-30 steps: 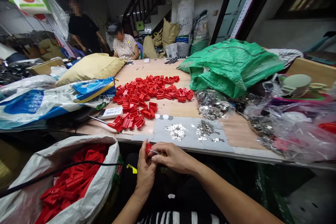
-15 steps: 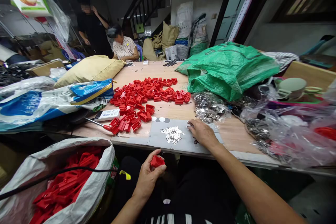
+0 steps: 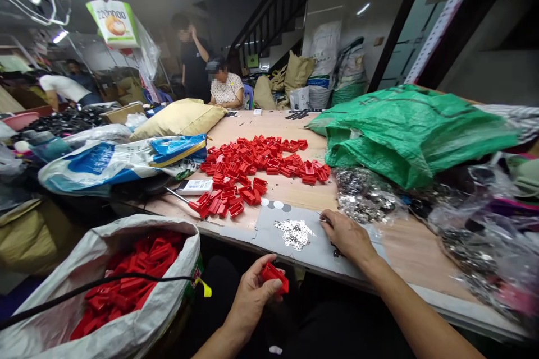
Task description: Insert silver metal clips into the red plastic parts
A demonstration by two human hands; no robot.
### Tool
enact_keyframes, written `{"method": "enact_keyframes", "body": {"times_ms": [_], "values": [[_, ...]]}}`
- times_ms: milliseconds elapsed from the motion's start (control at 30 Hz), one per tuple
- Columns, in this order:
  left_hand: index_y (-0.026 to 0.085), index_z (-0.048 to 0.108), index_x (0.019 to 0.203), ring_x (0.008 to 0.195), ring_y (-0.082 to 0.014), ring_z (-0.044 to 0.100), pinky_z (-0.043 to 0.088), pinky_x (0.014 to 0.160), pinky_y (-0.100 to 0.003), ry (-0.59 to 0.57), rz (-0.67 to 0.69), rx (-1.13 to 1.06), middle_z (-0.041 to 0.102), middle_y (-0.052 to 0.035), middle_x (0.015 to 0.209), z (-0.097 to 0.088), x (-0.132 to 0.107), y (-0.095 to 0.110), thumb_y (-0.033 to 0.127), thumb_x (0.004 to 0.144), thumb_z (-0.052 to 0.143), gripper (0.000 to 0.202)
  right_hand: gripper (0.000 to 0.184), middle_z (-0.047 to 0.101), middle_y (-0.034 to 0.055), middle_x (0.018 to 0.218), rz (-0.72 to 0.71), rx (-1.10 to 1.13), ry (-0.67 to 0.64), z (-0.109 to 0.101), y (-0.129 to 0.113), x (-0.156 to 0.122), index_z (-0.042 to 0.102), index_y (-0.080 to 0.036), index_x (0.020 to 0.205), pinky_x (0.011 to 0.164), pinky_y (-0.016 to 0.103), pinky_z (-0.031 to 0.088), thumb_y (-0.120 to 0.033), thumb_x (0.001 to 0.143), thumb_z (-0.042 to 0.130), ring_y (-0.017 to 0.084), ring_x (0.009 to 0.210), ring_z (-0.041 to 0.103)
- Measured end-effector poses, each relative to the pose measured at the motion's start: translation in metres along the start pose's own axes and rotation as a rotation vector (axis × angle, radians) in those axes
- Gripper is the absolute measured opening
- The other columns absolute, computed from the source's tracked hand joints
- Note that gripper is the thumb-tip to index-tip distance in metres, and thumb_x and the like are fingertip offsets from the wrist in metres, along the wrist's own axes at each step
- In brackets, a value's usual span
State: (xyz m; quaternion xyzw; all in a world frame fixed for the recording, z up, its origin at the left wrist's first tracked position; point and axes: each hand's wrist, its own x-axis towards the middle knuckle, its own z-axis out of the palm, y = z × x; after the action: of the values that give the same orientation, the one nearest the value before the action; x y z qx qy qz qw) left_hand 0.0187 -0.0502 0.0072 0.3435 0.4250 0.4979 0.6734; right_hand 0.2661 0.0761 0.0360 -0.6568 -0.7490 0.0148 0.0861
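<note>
My left hand is closed around a small hollow red plastic housing, held in front of the table's edge. Over the right part of a grey mat, my right hand has its thumb and fingers pinched together. A tiny thin piece shows at those fingertips, too small to name. Left of that hand lies a pile of small shiny metal plates. A few small dark pieces are partly hidden under the right hand. Many more red housings are heaped farther back on the table.
A white woven sack of red parts stands at the lower left, a black cord across it. A screwdriver lies by the red heap. A green bag and clear bags of metal parts flank the right. People are farther back.
My view has swung left, so the scene sits farther right and lower. The red housing has turned in my left hand, showing more of its length. My right hand stays pinched over the mat.
</note>
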Motion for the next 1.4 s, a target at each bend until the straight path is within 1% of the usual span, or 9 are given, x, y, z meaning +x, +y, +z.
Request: {"method": "enact_keyframes", "body": {"times_ms": [267, 400, 533, 633, 700, 833, 967, 1133, 1400], "values": [[0.015, 0.058, 0.096, 0.072, -0.0136, 0.064, 0.051, 0.061, -0.023, -0.016, 0.049, -0.073, 0.071, -0.0102, 0.096, 0.004, 0.000, 0.006, 0.027, 0.063, 0.081, 0.042, 0.011, 0.067, 0.0068, 0.090, -0.014, 0.020, 0.024, -0.005, 0.004, 0.006, 0.058, -0.021, 0.090, 0.059, 0.029, 0.038, -0.024, 0.087, 0.048, 0.023, 0.079, 0.063], [0.015, 0.059, 0.091, 0.076, -0.0118, 0.064, 0.050, 0.071, -0.022, 0.017, 0.101, -0.065, 0.072, -0.0070, 0.094, 0.004, 0.002, 0.013, 0.021, 0.062, 0.081, 0.037, 0.011, 0.068, 0.0049, 0.083, 0.010, 0.254, 0.089, -0.008, 0.001, 0.002, 0.054, -0.022, 0.087, 0.060, 0.029, 0.040, -0.031, 0.083, 0.049, 0.023, 0.073, 0.063], [0.016, 0.060, 0.090, 0.077, -0.0110, 0.064, 0.049, 0.075, -0.022, 0.032, 0.189, -0.032, 0.071, -0.0029, 0.090, 0.005, 0.007, 0.018, 0.019, 0.063, 0.080, 0.034, 0.019, 0.066, 0.0026, 0.078, -0.113, 0.566, 0.072, -0.011, -0.018, -0.015, 0.056, -0.022, 0.086, 0.062, 0.029, 0.043, -0.040, 0.084, 0.049, 0.020, 0.069, 0.060], [0.016, 0.062, 0.092, 0.079, -0.0121, 0.064, 0.049, 0.077, -0.024, 0.052, 0.250, 0.050, 0.071, -0.0024, 0.089, 0.006, 0.008, 0.020, 0.018, 0.064, 0.079, 0.033, 0.030, 0.061, 0.0005, 0.069, -0.180, 0.715, 0.018, -0.014, -0.042, -0.036, 0.057, -0.022, 0.084, 0.057, 0.027, 0.041, -0.050, 0.087, 0.049, 0.018, 0.062, 0.054], [0.017, 0.062, 0.094, 0.081, -0.0131, 0.064, 0.049, 0.078, -0.025, 0.077, 0.281, 0.121, 0.071, -0.0028, 0.091, 0.006, 0.008, 0.021, 0.019, 0.065, 0.078, 0.033, 0.033, 0.059, 0.0006, 0.069, -0.204, 0.795, -0.006, -0.017, -0.057, -0.049, 0.058, -0.021, 0.083, 0.057, 0.026, 0.041, -0.052, 0.088, 0.050, 0.017, 0.062, 0.052], [0.019, 0.063, 0.096, 0.085, -0.0147, 0.065, 0.050, 0.082, -0.027, 0.118, 0.359, 0.256, 0.071, -0.0035, 0.098, 0.004, 0.006, 0.025, 0.020, 0.067, 0.077, 0.032, 0.028, 0.062, 0.0022, 0.074, -0.252, 0.880, -0.039, -0.023, -0.080, -0.067, 0.061, -0.020, 0.087, 0.059, 0.026, 0.042, -0.046, 0.090, 0.051, 0.018, 0.065, 0.055], [0.020, 0.063, 0.099, 0.085, -0.0148, 0.066, 0.050, 0.082, -0.027, 0.141, 0.454, 0.414, 0.071, -0.0024, 0.096, 0.002, 0.004, 0.028, 0.022, 0.070, 0.075, 0.032, 0.019, 0.063, 0.0018, 0.073, -0.300, 0.843, 0.013, -0.026, -0.093, -0.074, 0.061, -0.020, 0.089, 0.057, 0.026, 0.041, -0.036, 0.090, 0.051, 0.016, 0.058, 0.054], [0.021, 0.063, 0.103, 0.086, -0.0152, 0.067, 0.051, 0.082, -0.026, 0.148, 0.543, 0.557, 0.071, -0.0020, 0.095, 0.002, 0.000, 0.031, 0.024, 0.074, 0.073, 0.031, 0.011, 0.063, 0.0015, 0.074, -0.370, 0.774, 0.091, -0.021, -0.099, -0.075, 0.060, -0.021, 0.088, 0.060, 0.027, 0.043, -0.026, 0.090, 0.050, 0.016, 0.059, 0.056], [0.023, 0.062, 0.107, 0.092, -0.0157, 0.067, 0.052, 0.086, -0.028, 0.117, 0.662, 0.665, 0.071, -0.0032, 0.104, 0.002, -0.005, 0.031, 0.023, 0.077, 0.069, 0.031, 0.013, 0.062, 0.0023, 0.078, -0.413, 0.752, 0.032, -0.014, -0.104, -0.079, 0.060, -0.021, 0.090, 0.062, 0.028, 0.043, -0.018, 0.087, 0.048, 0.018, 0.067, 0.058]]}}
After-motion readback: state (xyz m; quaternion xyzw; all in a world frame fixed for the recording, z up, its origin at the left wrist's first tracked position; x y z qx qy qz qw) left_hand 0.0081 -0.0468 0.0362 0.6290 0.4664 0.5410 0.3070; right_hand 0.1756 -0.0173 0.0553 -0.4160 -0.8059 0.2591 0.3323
